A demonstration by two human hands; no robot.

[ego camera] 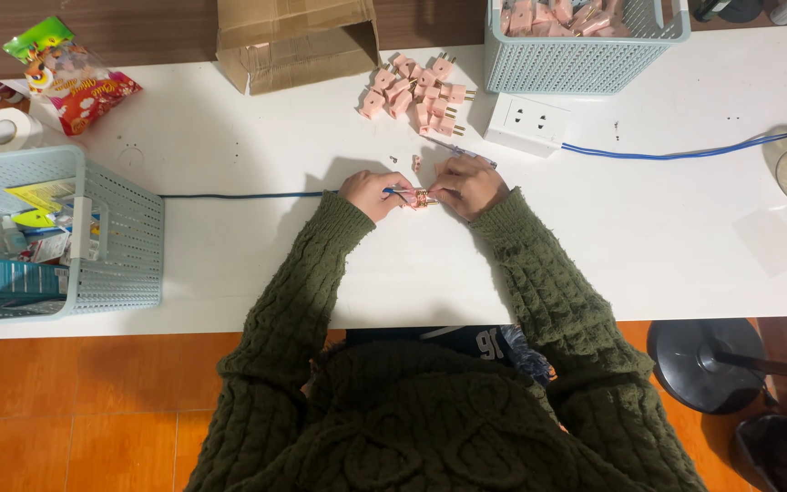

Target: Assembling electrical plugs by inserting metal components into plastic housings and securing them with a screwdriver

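– Your left hand [373,193] and your right hand [466,185] are both pinched shut on one little pink plug [422,198] in the middle of the white table [649,246]. A blue wire [239,195] runs off to your left.

– What else do you have near you?

– One pile of pink plugs [416,92] lies past your hands, too many to count. You have two baskets: one [585,41] behind, one [93,237] left. Your arms bend inward, hands almost touching.

A cardboard box [298,41], snack packets [70,77] and a tape roll [2,130] lie beside two pale-blue baskets [129,246].
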